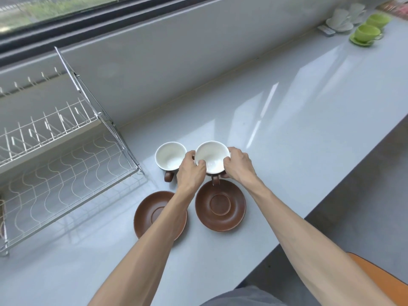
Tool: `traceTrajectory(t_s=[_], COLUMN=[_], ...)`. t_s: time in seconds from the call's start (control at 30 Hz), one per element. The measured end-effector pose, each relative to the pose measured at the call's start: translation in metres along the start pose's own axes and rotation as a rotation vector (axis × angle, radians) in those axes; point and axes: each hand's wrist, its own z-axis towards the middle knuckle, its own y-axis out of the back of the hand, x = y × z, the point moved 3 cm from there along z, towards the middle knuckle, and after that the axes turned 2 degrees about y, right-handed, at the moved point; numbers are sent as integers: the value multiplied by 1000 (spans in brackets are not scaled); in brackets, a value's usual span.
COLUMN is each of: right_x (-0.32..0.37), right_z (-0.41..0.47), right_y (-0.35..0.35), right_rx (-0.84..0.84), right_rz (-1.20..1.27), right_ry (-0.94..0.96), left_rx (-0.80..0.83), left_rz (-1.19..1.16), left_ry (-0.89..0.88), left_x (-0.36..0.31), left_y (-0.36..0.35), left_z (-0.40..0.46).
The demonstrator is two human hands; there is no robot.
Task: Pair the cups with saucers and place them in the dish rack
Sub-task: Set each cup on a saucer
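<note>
Together the left hand and right hand clasp the right cup; brown saucers lie just below them on the counter.

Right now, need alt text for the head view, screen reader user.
Both hands, left hand and right hand, grip a white-lined brown cup just beyond an empty brown saucer on a grey counter. A second cup and second saucer sit to the left, beside an empty wire dish rack.
</note>
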Motion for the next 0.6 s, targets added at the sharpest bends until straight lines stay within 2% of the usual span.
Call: traceTrajectory(t_s=[0.23,0.4,0.6], right_x=[-21,-37,-53], right_z=[-47,-70,-89], right_y=[-2,-11,-23], right_rx=[-22,-18,-5], right_rz=[5,23,43], right_ry=[-10,-41,-87], left_rx=[46,136,183], left_rz=[-87,-114,-162], left_ry=[12,28,102], left_x=[23,42,58], left_y=[-3,-9,-10], left_z=[-34,-51,-62])
